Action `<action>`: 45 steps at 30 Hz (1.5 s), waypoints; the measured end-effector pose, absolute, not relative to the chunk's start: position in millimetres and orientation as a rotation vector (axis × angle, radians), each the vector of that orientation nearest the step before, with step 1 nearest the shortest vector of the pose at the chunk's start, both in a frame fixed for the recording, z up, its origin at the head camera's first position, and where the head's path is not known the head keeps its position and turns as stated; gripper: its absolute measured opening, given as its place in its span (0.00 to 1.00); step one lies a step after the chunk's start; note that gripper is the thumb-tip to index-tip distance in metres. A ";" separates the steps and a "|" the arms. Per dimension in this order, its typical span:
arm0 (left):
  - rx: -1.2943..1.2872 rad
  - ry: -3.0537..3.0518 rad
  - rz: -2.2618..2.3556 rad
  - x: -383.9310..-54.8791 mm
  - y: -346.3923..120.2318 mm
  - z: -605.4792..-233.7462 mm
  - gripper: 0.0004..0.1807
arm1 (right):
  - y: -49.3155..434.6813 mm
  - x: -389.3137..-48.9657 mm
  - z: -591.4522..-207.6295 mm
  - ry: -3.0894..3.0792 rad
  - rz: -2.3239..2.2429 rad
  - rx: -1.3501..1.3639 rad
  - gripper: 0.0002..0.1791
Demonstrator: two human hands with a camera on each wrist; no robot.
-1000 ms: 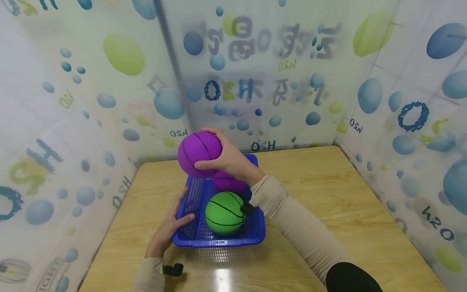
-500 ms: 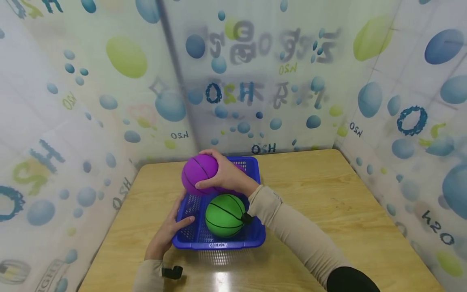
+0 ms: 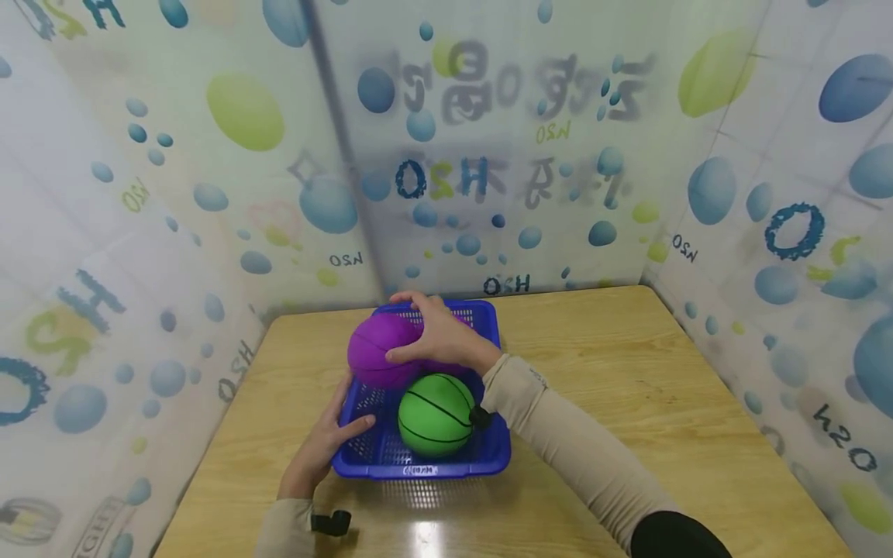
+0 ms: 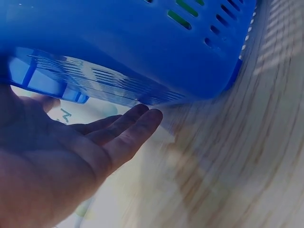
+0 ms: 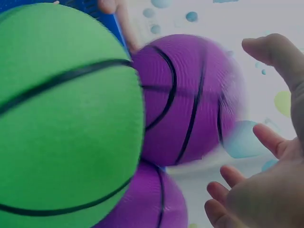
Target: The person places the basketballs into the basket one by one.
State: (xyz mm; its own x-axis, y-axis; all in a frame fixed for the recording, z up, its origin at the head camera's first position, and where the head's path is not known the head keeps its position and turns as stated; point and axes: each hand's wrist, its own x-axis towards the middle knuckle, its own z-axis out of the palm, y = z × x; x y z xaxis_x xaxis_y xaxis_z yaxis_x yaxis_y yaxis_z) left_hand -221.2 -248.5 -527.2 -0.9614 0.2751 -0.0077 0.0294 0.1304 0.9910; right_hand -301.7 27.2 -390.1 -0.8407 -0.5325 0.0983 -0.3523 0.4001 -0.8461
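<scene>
A blue perforated plastic basket [image 3: 456, 470] on the table holds a green ball [image 3: 434, 422] with black basketball lines at its near end. At the back left of the basket is a purple ball [image 3: 380, 353], blurred in the right wrist view. Another purple ball [image 5: 159, 204] lies beside it, mostly hidden under my right hand [image 3: 446, 335] in the head view. That hand hovers over the purple balls, fingers spread, with a gap to the nearer ball in the right wrist view. My left hand [image 3: 322, 442] rests at the basket's left side, thumb over the rim and fingers fairly straight outside.
The basket stands on a wooden table [image 3: 593, 364]. Patterned curtains [image 3: 516, 155] enclose the table at the back and both sides. A small black wrist camera [image 3: 331, 523] sits on the left sleeve.
My right hand has lowered the purple ball from above the basket into its back left part and let go of it. The left hand has stayed at the basket's side.
</scene>
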 end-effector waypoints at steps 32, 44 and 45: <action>0.505 2.468 1.836 -231.7 -264.7 -490.8 0.49 | 64.6 -300.4 -364.7 2.614 -1.458 -0.839 0.45; 0.634 2.690 1.697 -253.0 -263.6 -425.3 0.50 | 108.7 -298.4 -351.4 2.885 -1.126 -0.827 0.53; 0.634 2.707 1.672 -254.7 -262.9 -422.9 0.50 | 113.7 -298.3 -352.4 2.913 -1.089 -0.803 0.53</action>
